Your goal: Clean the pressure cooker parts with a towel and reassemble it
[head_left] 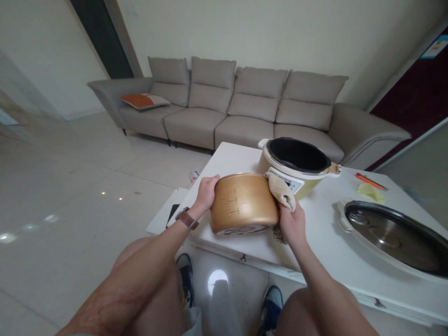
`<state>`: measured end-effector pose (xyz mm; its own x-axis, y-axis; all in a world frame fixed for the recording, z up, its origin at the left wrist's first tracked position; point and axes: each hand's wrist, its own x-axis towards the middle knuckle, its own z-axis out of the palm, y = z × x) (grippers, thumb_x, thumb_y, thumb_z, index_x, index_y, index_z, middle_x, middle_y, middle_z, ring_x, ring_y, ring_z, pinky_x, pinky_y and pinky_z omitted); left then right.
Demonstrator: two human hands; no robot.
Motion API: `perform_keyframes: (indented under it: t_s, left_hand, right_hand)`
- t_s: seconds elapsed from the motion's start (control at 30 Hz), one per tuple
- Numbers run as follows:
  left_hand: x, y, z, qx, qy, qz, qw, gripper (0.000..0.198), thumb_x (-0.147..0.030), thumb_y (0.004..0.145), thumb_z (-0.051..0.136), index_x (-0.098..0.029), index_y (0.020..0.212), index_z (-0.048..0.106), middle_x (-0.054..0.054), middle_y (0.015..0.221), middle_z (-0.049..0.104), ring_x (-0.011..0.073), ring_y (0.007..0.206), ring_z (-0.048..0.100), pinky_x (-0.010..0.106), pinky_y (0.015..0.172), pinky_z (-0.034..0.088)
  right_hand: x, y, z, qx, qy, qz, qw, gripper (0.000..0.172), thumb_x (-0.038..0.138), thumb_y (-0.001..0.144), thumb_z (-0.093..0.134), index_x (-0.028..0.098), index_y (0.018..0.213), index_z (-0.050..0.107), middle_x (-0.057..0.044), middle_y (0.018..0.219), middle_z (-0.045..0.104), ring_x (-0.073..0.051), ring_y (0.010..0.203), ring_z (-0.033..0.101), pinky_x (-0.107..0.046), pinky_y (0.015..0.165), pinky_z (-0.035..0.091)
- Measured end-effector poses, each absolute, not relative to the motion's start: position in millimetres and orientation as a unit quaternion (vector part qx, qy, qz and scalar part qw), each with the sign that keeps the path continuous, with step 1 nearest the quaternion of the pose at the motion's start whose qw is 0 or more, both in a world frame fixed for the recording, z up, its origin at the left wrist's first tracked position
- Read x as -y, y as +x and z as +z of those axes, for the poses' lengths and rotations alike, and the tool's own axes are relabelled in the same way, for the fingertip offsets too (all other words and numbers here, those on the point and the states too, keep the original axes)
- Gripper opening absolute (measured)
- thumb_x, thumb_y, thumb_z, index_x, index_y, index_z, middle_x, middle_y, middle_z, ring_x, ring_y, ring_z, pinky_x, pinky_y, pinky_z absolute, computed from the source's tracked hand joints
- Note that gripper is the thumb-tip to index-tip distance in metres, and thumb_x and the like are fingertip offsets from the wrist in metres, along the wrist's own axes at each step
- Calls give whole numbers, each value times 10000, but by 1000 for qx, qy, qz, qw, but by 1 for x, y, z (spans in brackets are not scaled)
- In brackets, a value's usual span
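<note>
A gold-coloured inner pot with level marks on its side is tilted over the front of the white table, its underside partly showing. My left hand grips the pot's left rim, thumb near the top edge. At the right side, my right hand is closed on a beige cloth that lies over the pot's rim and wall. Right behind the pot stands the cooker body, uncovered, with a dark interior. The cooker lid lies on the table to the right, inner side up.
An orange utility knife and a pale yellow-green piece lie on the white table beyond the lid. A grey sofa with an orange-and-beige cushion stands behind. Drawer knobs stick out at the table's front.
</note>
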<state>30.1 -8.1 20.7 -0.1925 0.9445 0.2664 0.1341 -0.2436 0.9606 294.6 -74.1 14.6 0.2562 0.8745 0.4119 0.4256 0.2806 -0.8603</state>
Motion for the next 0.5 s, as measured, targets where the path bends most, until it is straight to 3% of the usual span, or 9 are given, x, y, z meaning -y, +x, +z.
perform_keyframes:
  t_s: [0.17,0.33,0.5]
  left_hand:
    - [12,32,19,-534,525,565,346,475,-494,859,505,-251,516,284,-38,521,228,119,518,250,317,534,172]
    - [13,30,19,-530,544,559,333,470,-479,876,486,-240,509,317,-38,512,262,118,518,271,315,543,188]
    - [12,29,18,-522,533,564,355,451,-471,881,487,-243,529,322,-39,510,274,121,521,272,316,539,199]
  right_hand:
    - [79,298,12,623,-544,129,547,390,292,923,502,178,1242,695,-116,1226,741,-304,1155,667,-474,1016,509]
    - [86,304,15,749,-413,-5,518,463,230,866,538,220,1312,661,-114,1335,692,-324,1236,637,-501,1048,493]
    - [85,301,14,707,-463,33,533,448,242,882,522,209,1305,666,-116,1281,716,-318,1176,661,-489,1010,514]
